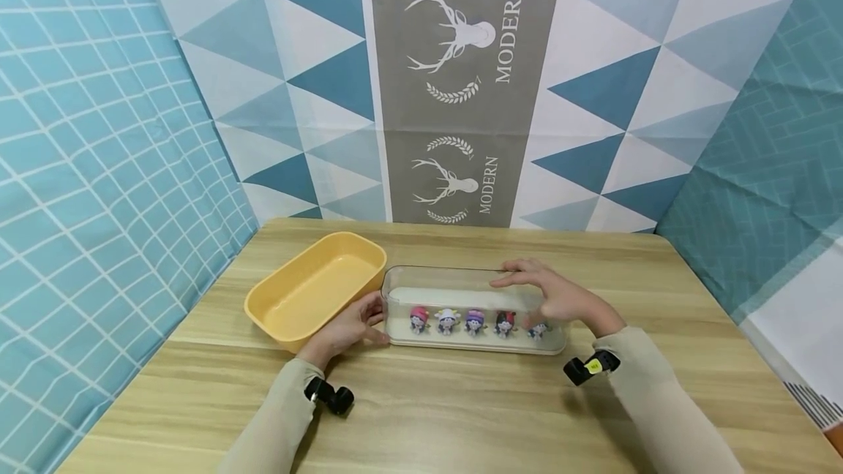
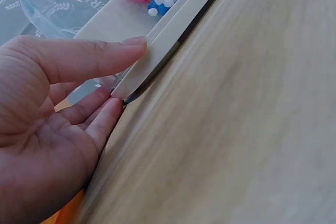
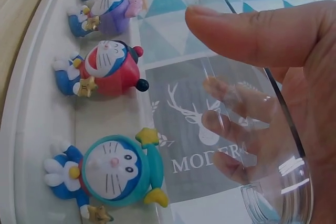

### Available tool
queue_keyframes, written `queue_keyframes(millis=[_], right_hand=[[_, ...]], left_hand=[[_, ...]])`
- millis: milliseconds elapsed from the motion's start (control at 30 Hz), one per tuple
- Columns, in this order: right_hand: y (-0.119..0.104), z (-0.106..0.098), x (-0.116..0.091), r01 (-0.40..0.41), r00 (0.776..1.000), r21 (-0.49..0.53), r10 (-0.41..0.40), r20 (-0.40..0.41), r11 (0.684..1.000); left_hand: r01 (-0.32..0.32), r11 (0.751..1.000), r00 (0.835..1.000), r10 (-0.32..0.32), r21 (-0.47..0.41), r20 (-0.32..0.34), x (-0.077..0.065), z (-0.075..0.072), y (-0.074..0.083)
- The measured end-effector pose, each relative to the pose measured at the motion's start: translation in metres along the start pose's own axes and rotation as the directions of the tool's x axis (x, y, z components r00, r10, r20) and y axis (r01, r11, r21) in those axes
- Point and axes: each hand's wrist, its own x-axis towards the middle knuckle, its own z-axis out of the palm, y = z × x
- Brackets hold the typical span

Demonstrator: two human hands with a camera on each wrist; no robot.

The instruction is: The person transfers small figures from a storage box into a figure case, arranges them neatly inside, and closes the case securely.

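A long display case (image 1: 454, 345) with a pale base and clear walls lies on the table. Inside stands a row of small cartoon cat figurines (image 1: 474, 322) in different coloured hats. My left hand (image 1: 347, 326) pinches the case's left end, thumb on the base's edge and fingertips at its lower corner. Across the right end spreads my right hand (image 1: 558, 295), holding the clear wall. In the right wrist view, the thumb passes over the dark rim, and the other fingers show through the clear plastic. A figurine in a turquoise hat (image 3: 113, 169) sits nearest that hand.
A yellow plastic basin (image 1: 309, 291) stands to the left, close behind my left hand. The wooden table (image 1: 461, 415) runs back to a patterned cloth (image 1: 454, 93). Blue tiled cloth (image 1: 99, 130) hangs along the left side.
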Motion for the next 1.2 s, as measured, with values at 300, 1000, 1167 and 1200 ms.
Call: queue_keyframes(millis=[300,1000,1167,1200], right_hand=[[0.0,-0.001,0.002,-0.013,1.0,0.008,0.013,0.008,1.0],[-0.052,-0.004,0.0,-0.203,0.967,-0.324,0.241,0.079,0.924],[-0.064,0.0,-0.004,-0.255,0.949,-0.377,0.305,0.078,0.89],[-0.065,0.001,-0.005,-0.268,0.947,-0.373,0.315,0.068,0.888]], left_hand=[[-0.014,1.0,1.0,0.014,0.001,-0.004,0.0,0.001,0.001],[0.001,0.911,1.0,-0.003,0.412,0.004,-0.007,0.018,0.064],[-0.087,0.82,0.996,0.076,0.566,0.042,-0.013,0.022,0.093],[-0.089,0.794,0.996,0.078,0.602,0.044,-0.015,0.023,0.099]])
